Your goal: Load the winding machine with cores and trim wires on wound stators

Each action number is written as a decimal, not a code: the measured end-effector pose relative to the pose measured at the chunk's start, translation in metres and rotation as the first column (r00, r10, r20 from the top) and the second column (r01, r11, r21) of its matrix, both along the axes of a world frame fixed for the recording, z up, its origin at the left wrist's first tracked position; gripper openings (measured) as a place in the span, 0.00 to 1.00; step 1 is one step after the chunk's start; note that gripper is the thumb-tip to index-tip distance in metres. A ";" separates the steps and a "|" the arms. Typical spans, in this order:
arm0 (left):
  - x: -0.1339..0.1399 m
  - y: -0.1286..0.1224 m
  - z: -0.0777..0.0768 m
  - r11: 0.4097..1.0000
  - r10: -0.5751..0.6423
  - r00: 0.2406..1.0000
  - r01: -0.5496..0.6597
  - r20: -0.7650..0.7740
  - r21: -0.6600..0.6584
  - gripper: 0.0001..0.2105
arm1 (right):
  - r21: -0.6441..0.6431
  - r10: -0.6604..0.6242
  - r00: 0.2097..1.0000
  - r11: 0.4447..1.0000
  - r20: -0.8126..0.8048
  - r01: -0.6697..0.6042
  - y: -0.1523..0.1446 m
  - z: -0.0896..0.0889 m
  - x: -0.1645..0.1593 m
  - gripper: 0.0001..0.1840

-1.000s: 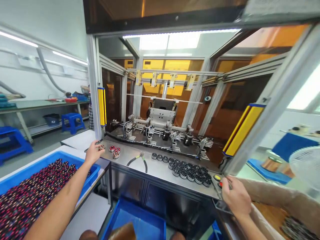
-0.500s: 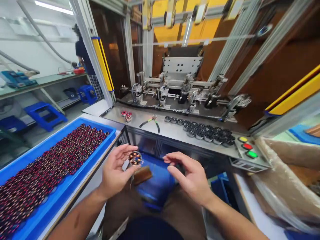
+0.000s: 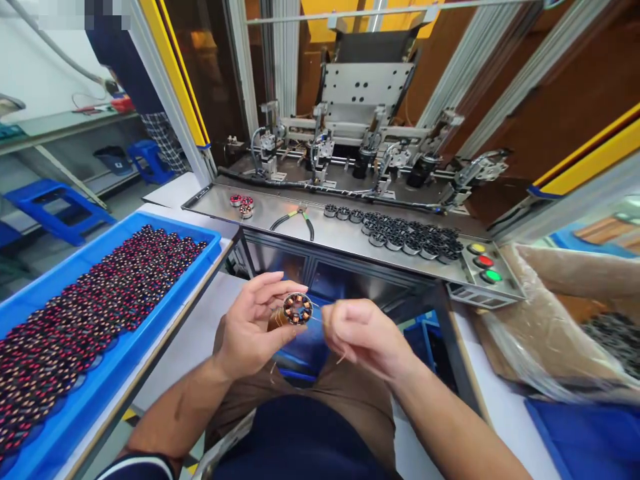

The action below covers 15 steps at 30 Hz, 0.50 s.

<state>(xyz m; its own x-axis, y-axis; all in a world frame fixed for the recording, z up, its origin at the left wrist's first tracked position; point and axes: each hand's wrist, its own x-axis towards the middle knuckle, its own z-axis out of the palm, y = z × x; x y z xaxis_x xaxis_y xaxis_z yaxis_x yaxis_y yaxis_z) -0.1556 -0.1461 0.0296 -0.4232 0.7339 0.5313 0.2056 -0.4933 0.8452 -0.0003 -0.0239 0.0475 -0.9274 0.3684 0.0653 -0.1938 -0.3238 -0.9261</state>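
My left hand point(image 3: 257, 320) holds a small round motor stator point(image 3: 298, 309) by its rim, between thumb and fingers. Copper windings ring its open face, which is turned up toward me. Thin wires run from its right side to my right hand point(image 3: 367, 333), whose fingers are pinched together on them. A loose wire end hangs below that hand. Just under the stator shows a golden-brown piece point(image 3: 277, 320), mostly hidden by my left fingers. Both hands are above my lap, in front of the machine's metal ledge point(image 3: 333, 237).
A blue tray point(image 3: 197, 257) full of wound stators stands left. On the ledge lie a few red-and-copper stators point(image 3: 245, 208), pliers point(image 3: 295, 220) and several black stator cores point(image 3: 400, 233). Right are control buttons point(image 3: 484, 261) and a plastic-lined box point(image 3: 540, 300). A person point(image 3: 133, 73) stands far left.
My right hand has come left to the stator and closed on its wires. The left hand has moved right with the stator. The view has tilted downward.
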 end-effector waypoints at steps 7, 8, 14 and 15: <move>0.005 0.008 -0.010 0.991 0.085 0.995 -0.080 -0.043 0.110 0.32 | -0.107 -0.025 0.992 0.993 0.121 0.038 -0.017 -0.037 0.006 0.19; 0.005 0.010 -0.012 0.987 0.113 0.991 -0.103 -0.076 0.126 0.33 | -0.153 -0.068 0.990 0.984 0.122 0.086 -0.026 -0.039 0.000 0.21; 0.003 0.013 -0.017 0.984 0.161 0.975 -0.145 -0.155 0.107 0.32 | -0.273 -0.155 0.970 0.940 0.187 0.203 -0.049 -0.034 -0.016 0.18; 0.002 0.012 -0.016 0.986 0.151 0.980 -0.141 -0.130 0.089 0.32 | -0.275 -0.123 0.971 0.945 0.203 0.177 -0.047 -0.034 -0.015 0.18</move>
